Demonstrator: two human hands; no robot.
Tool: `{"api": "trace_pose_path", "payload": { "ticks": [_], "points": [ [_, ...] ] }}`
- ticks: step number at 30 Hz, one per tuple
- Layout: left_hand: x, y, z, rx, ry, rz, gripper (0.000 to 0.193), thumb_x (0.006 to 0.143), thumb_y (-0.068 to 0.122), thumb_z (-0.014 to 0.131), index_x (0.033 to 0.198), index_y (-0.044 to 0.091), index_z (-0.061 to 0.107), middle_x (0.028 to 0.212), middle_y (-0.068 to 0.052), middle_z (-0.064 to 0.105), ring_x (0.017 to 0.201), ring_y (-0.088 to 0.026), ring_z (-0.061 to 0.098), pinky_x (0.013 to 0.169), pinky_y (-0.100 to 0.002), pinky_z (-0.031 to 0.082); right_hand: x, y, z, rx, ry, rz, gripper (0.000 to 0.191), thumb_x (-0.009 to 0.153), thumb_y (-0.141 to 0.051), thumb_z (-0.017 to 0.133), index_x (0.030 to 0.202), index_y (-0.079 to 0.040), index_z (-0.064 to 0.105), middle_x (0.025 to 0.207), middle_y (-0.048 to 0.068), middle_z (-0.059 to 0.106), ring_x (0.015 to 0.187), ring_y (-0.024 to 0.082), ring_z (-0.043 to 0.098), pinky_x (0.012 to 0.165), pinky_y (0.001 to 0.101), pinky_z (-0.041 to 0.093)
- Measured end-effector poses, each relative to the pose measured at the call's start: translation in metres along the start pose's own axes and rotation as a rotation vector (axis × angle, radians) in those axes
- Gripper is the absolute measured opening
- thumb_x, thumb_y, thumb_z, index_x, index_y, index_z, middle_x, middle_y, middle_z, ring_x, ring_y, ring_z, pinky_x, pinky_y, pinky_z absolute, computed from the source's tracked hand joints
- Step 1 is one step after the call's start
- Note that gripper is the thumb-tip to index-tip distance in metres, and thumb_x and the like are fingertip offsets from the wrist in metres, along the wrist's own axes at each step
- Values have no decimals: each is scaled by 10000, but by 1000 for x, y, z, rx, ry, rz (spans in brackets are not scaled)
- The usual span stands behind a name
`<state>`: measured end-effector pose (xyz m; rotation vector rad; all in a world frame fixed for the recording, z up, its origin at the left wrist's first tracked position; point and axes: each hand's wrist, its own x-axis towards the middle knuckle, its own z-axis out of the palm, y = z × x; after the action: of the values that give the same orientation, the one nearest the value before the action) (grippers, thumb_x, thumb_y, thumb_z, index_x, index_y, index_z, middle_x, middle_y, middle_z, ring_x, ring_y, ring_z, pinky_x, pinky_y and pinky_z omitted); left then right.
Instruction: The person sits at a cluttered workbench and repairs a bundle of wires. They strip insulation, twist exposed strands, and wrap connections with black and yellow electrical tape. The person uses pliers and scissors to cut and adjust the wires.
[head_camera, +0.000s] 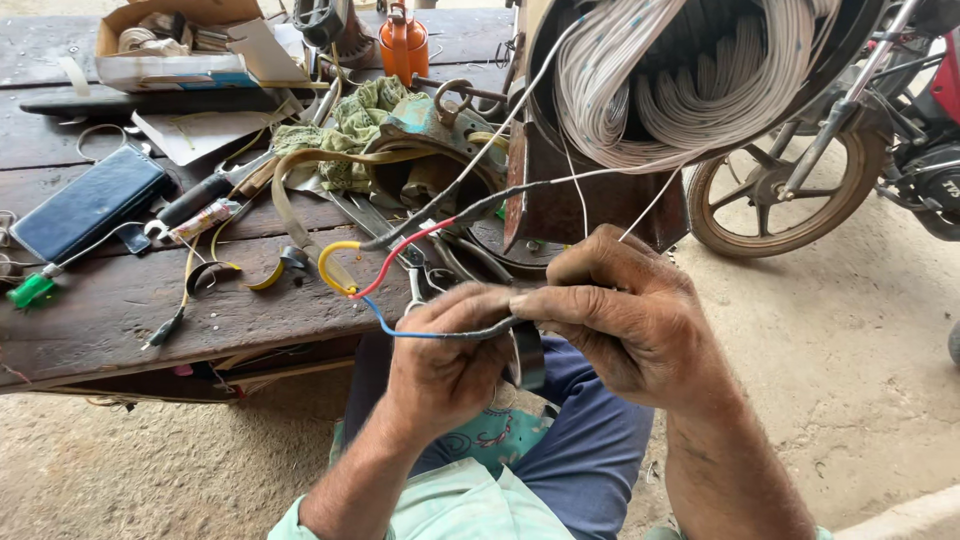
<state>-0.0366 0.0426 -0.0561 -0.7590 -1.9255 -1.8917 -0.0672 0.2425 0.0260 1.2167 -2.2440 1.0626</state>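
Note:
My left hand and my right hand meet in front of me, both pinching a dark sleeved cable. A roll of black tape hangs between my hands. From the cable's left end, a blue wire, a red wire and a yellow wire fan out. Thin white leads run up to a motor stator packed with white windings, which stands on the bench's right end.
The wooden bench holds a dark phone, a cardboard box, an orange oil can, green cloth, pliers and tape scraps. A motorbike wheel stands at right on the concrete floor.

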Motion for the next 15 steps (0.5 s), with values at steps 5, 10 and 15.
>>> {"api": "trace_pose_path", "payload": {
  "ticks": [5, 10, 15],
  "points": [
    [-33, 0, 27, -918, 174, -398, 183, 957, 61, 671, 1118, -22, 643, 1009, -124, 720, 909, -162, 704, 761, -309, 588, 3, 4, -2, 4, -3, -71, 251, 865, -139, 765, 1111, -185, 775, 948, 5, 656, 843, 148, 612, 684, 288, 508],
    [-32, -4, 31, -873, 182, -458, 348, 1050, 224, 668, 1160, -106, 654, 914, -111, 674, 783, -130, 610, 668, -269, 501, 5, 7, -2, 10, -45, -128, 309, 855, -217, 835, 1136, -129, 741, 956, 20, 662, 844, 148, 652, 714, 312, 541],
    [-20, 25, 15, -309, 201, -215, 431, 1083, 263, 548, 1389, -30, 471, 1198, -134, 652, 1078, -149, 657, 929, -299, 559, 5, 4, 9, -112, 46, -128, 274, 869, -259, 825, 1076, -102, 737, 911, 25, 669, 768, 141, 636, 658, 310, 531]
  ]
}}
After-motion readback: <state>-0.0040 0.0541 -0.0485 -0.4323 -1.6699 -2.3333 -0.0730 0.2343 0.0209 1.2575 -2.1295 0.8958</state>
